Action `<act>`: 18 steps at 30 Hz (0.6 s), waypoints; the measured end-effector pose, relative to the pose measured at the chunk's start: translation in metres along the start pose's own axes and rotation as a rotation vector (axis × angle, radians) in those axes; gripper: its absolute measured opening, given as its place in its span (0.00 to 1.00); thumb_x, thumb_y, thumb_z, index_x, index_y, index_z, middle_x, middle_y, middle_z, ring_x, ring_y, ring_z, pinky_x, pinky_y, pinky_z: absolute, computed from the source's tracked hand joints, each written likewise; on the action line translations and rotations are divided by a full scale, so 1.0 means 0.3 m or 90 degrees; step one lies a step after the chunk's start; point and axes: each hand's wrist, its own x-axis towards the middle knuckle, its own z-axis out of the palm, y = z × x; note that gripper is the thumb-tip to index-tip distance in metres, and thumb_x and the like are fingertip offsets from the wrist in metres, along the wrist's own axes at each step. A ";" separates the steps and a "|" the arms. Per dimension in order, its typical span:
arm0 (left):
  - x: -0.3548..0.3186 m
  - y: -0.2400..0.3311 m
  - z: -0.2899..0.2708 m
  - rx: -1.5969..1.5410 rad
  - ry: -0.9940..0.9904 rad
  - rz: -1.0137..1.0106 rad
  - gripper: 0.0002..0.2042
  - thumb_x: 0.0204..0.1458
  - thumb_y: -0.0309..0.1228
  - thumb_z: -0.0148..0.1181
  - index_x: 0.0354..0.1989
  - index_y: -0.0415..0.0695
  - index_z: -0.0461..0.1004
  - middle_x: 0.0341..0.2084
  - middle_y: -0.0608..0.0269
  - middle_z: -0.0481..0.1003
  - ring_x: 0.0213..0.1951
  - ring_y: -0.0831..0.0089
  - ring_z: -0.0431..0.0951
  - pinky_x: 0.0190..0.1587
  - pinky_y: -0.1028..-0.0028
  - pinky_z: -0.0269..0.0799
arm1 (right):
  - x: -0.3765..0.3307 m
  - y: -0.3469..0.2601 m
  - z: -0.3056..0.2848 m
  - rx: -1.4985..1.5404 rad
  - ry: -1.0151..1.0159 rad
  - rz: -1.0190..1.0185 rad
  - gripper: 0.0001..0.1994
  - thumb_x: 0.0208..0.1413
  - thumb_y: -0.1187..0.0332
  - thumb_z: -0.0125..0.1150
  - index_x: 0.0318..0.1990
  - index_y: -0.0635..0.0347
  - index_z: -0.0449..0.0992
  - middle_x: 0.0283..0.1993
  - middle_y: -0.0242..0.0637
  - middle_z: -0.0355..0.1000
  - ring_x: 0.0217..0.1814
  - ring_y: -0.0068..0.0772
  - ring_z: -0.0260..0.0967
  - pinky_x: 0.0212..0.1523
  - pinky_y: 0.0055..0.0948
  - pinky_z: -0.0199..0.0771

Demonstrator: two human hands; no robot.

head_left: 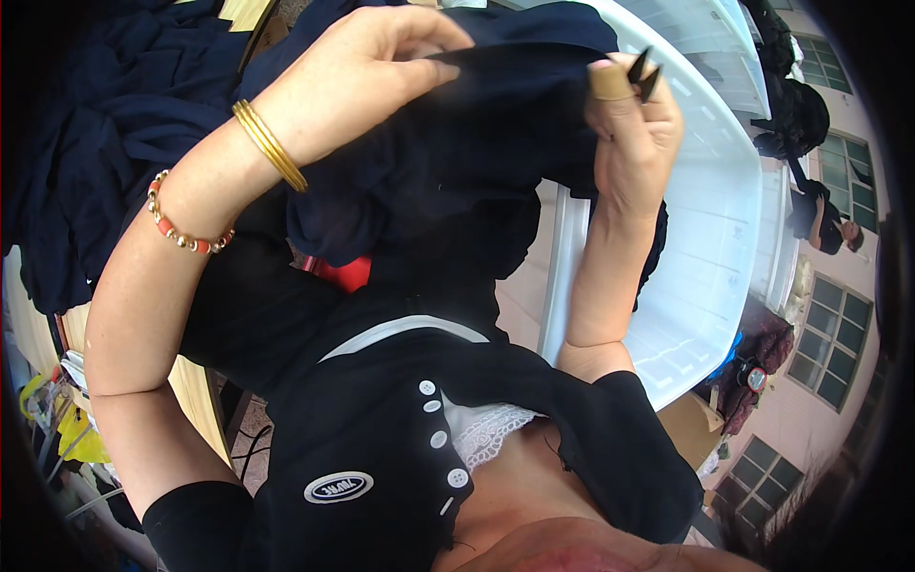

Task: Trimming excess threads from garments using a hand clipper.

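Observation:
A dark navy piece of cloth (pixel 496 114) is stretched between my two hands and drapes down over my lap. My left hand (pixel 362 71) pinches the cloth's upper edge between thumb and fingers, with gold bangles and a beaded bracelet on that arm. My right hand (pixel 637 133) is closed at the other end of the same edge, a tan wrap round its thumb. Two dark pointed blades of small thread snips (pixel 645 78) stick out from its fingers; the rest of the snips is hidden in the hand.
A large white plastic bin (pixel 710 257) stands close at my right. More navy cloth (pixel 124 105) lies heaped at the left, over a pale wooden table (pixel 195 400). A yellow bag (pixel 81 434) is at the lower left. Another person (pixel 831 224) is far off at the right.

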 end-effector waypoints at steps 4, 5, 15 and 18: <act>0.004 -0.003 -0.031 -0.081 -0.030 -0.067 0.12 0.56 0.29 0.56 0.47 0.39 0.74 0.36 0.69 0.76 0.42 0.82 0.74 0.51 0.82 0.66 | 0.021 0.020 -0.031 -0.075 0.111 -0.067 0.05 0.54 0.72 0.64 0.34 0.63 0.76 0.25 0.20 0.67 0.25 0.06 0.56 0.25 0.10 0.52; 0.005 0.009 -0.035 -0.145 -0.040 -0.092 0.12 0.56 0.30 0.57 0.47 0.40 0.74 0.36 0.70 0.76 0.42 0.82 0.74 0.50 0.82 0.66 | 0.028 0.024 -0.023 -0.093 0.163 -0.081 0.04 0.54 0.72 0.64 0.33 0.63 0.76 0.24 0.20 0.66 0.24 0.07 0.56 0.25 0.10 0.52; -0.015 0.040 -0.018 -0.236 -0.048 -0.113 0.12 0.57 0.33 0.58 0.47 0.43 0.75 0.37 0.73 0.77 0.39 0.87 0.73 0.45 0.84 0.66 | 0.032 0.013 -0.005 -0.333 -0.067 -0.169 0.18 0.49 0.68 0.69 0.48 0.56 0.76 0.36 0.31 0.70 0.33 0.22 0.68 0.34 0.17 0.69; -0.008 0.034 -0.013 -0.232 -0.041 -0.088 0.12 0.58 0.32 0.56 0.48 0.42 0.75 0.37 0.72 0.77 0.39 0.87 0.73 0.45 0.85 0.66 | 0.031 0.009 0.018 -0.331 -0.167 -0.220 0.14 0.48 0.71 0.68 0.45 0.55 0.80 0.30 0.32 0.69 0.28 0.22 0.66 0.26 0.19 0.65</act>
